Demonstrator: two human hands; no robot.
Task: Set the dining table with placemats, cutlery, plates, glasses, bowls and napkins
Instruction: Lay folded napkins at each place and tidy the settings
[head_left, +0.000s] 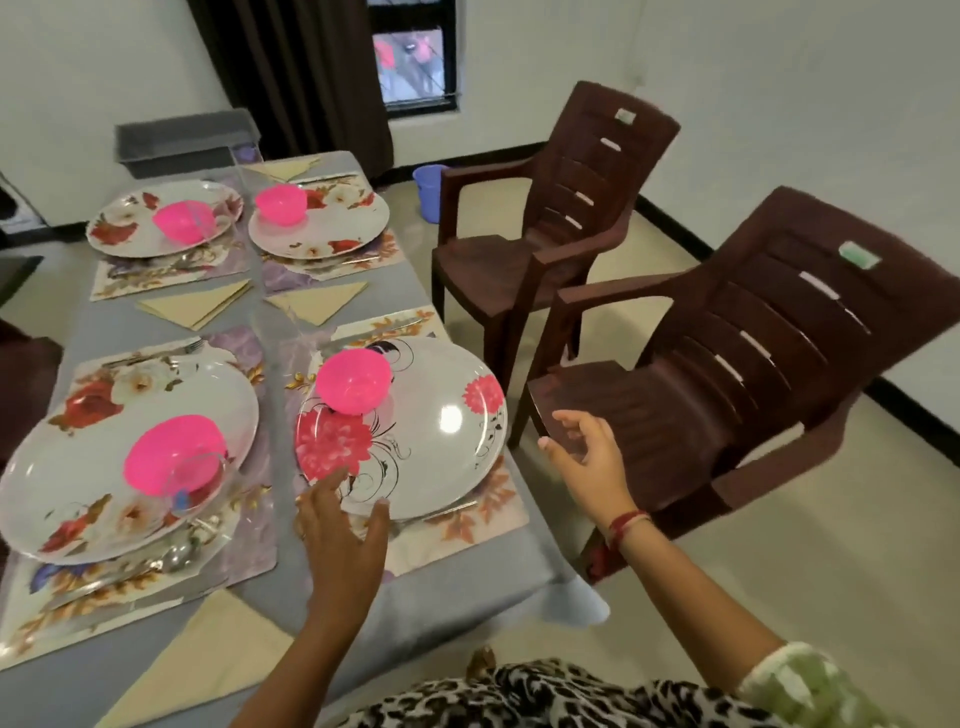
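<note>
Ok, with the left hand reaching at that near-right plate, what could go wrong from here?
1. The near-right plate lies close to the right edge of the table; a push from the left hand could slide it off.
2. Its pink bowl sits off-centre near the far rim and might skid or tip.
3. The clear glass standing on the near-left plate could topple if the table is jolted.

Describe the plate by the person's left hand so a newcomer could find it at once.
On the grey-clothed dining table, go to the corner beside the nearer brown plastic chair. The round white plate there holds a pink plastic bowl like the other three, but only it has pink blooms with black curling stems, not red roses.
</note>
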